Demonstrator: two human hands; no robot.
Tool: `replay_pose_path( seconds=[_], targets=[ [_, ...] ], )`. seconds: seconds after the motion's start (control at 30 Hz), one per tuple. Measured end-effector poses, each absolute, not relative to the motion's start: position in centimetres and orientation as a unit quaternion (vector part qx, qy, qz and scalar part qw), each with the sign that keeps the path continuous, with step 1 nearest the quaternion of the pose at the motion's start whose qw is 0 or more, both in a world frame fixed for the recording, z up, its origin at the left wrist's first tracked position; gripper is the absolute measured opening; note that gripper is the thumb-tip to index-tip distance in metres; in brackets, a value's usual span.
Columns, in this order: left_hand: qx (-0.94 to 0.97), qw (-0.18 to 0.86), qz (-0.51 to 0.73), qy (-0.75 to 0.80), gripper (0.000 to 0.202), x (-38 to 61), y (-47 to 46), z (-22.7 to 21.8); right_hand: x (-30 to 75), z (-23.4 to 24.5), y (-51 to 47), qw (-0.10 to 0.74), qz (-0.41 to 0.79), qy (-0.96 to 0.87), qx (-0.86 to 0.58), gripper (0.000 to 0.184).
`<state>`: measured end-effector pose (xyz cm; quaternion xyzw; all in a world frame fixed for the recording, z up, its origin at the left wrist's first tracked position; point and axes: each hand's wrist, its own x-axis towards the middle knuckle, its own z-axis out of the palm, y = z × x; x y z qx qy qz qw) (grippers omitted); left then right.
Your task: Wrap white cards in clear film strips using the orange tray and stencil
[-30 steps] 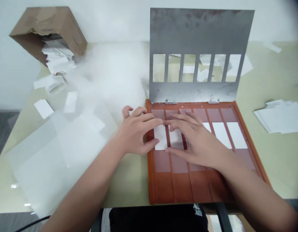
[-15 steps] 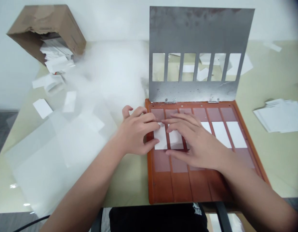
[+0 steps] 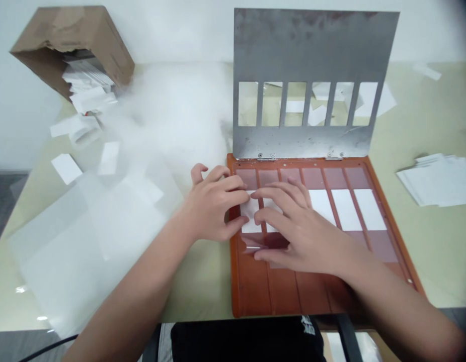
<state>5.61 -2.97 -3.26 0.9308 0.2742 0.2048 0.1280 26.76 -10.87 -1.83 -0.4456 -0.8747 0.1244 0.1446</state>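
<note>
Both my hands rest on a rust-orange tray (image 3: 282, 296) divided into six lanes, each lane holding a white card. My left hand (image 3: 212, 206) has its fingertips on the leftmost card (image 3: 251, 226), and my right hand (image 3: 297, 231) lies over the second card (image 3: 271, 206) and the lane beside it. A thin clear film (image 3: 251, 245) glints and curls below the left card. A hinged steel plate (image 3: 312, 50) with six slots stands raised behind the tray. Two uncovered cards (image 3: 370, 209) lie at the right.
A torn cardboard box (image 3: 70, 35) lies tipped at the back left, spilling white cards (image 3: 87, 85). Large translucent plastic sheets (image 3: 85, 241) cover the table's left side. A stack of white cards (image 3: 437, 181) lies to the right. Loose pieces show through the plate's slots.
My right hand has slid slightly toward me. The clear film near the left lanes now curls and glints, and the lower lanes look darker than before.
</note>
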Motion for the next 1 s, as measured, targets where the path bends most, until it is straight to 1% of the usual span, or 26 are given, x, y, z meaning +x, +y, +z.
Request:
replay_pose_path(
  seconds=[0.1, 0.13, 0.27, 0.37, 0.47, 0.53, 0.63, 0.67, 0.8, 0.93, 1.0],
  targets=[
    [0.930, 0.132, 0.205, 0.274, 0.013, 5.6, -2.9, -3.4, 27.0, -1.7, -10.9, 0.167, 0.108, -0.882, -0.428, 0.014],
    [0.930, 0.134, 0.203, 0.274, 0.014, 5.6, -2.9, -3.4, 27.0, -1.6, -11.0, 0.172, 0.106, -0.883, -0.424, 0.010],
    [0.931, 0.132, 0.200, 0.277, 0.013, 5.6, -2.9, -3.5, 26.9, -1.4, -11.4, 0.171, 0.101, -0.887, -0.418, 0.006],
    [0.931, 0.130, 0.198, 0.279, 0.013, 5.6, -3.0, -3.4, 26.8, -1.3, -11.6, 0.165, 0.098, -0.886, -0.422, 0.011],
    [0.931, 0.135, 0.189, 0.282, 0.013, 5.6, -3.0, -3.2, 26.8, -1.1, -11.5, 0.158, 0.124, -0.883, -0.423, 0.011],
    [0.931, 0.140, 0.185, 0.283, 0.013, 5.6, -3.0, -3.2, 26.9, -1.0, -11.4, 0.156, 0.141, -0.882, -0.422, 0.021],
    [0.930, 0.145, 0.184, 0.283, 0.015, 5.5, -2.9, -3.2, 27.1, -0.9, -11.2, 0.164, 0.156, -0.880, -0.417, 0.044],
    [0.930, 0.145, 0.184, 0.282, 0.015, 5.5, -2.9, -3.2, 27.2, -1.0, -11.1, 0.167, 0.155, -0.878, -0.421, 0.045],
    [0.932, 0.148, 0.178, 0.278, 0.016, 5.5, -2.9, -3.1, 27.2, -1.7, -10.9, 0.162, 0.116, -0.864, -0.463, 0.031],
    [0.932, 0.155, 0.169, 0.281, 0.019, 5.5, -2.9, -2.9, 27.2, -2.3, -10.7, 0.141, 0.100, -0.859, -0.482, 0.034],
    [0.932, 0.152, 0.171, 0.282, 0.021, 5.5, -2.9, -2.9, 27.2, -2.4, -10.6, 0.135, 0.106, -0.857, -0.486, 0.031]
  ],
)
